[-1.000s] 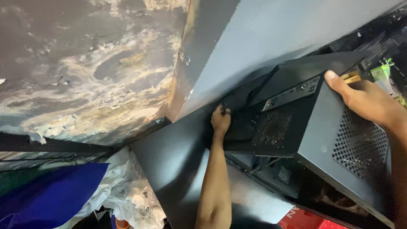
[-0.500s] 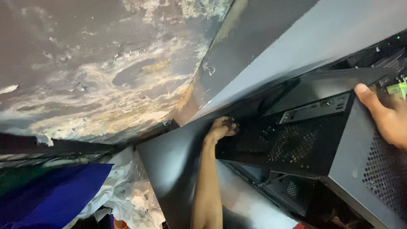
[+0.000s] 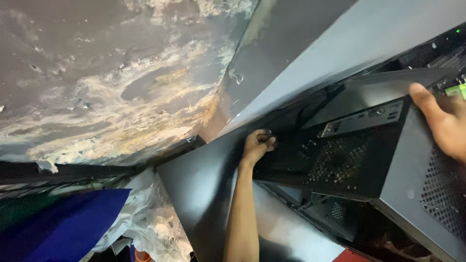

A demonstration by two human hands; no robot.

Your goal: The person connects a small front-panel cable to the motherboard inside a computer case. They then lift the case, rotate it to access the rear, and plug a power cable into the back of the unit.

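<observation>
A black computer case (image 3: 359, 160), tilted with its perforated rear panel toward the camera, sits at the right of the view on a dark desktop (image 3: 199, 194), hard against a grey wall panel (image 3: 349, 53). The left hand (image 3: 257, 144) is curled shut on the case's far rear edge, arm stretched up from below. The right hand (image 3: 444, 123) lies on the case's upper corner, thumb pointing along the top edge, fingers open rather than clamped; most of that hand is cut off by the frame, so its grip on the far side cannot be told.

The danger, as judged here, is a slip: the case rests at an angle and only one hand plainly grips it, so a shift in weight could drop it onto the second chassis (image 3: 330, 213) lying just below, or pinch the left fingers between case and desktop. The sharp sheet-metal edges and the vent grille (image 3: 441, 194) could also nick skin.

Against the frame half a second back, the case fills more of the picture and the right hand sits further toward the edge of view; the left hand keeps its hold at the same rear edge. To the left, a stained, peeling wall (image 3: 111, 92), with blue cloth (image 3: 58, 223) and crumpled white plastic (image 3: 155, 228) beneath.
</observation>
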